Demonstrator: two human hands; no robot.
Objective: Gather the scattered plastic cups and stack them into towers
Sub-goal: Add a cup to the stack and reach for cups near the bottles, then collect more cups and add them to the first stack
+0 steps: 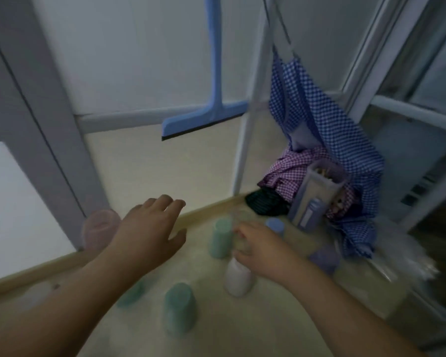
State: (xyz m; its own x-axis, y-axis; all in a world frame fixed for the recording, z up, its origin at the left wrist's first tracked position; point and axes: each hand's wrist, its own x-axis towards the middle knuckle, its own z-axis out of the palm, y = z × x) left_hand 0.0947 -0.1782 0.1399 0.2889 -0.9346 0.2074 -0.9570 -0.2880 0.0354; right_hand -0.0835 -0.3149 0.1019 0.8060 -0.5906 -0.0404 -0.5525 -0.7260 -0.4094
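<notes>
Plastic cups stand upside down on a cream floor. A pink cup (98, 229) lies on its side at the left, just past my left hand (150, 233), which is open with spread fingers and holds nothing. My right hand (260, 249) curls around a clear cup (241, 222) over a white cup (238, 278). A pale green cup (220, 238) stands beside that hand. A teal cup (179, 306) stands nearer me, another teal one (131, 295) lies partly under my left forearm. A blue cup (274, 225) and a purple cup (325, 257) sit to the right.
A blue squeegee (204, 117) leans on the white wall. Checked blue and purple cloths (325, 140) pile up in the right corner beside a clear container (317, 194). A wooden skirting strip (198, 215) edges the floor. Grey frame posts (44, 119) stand at left.
</notes>
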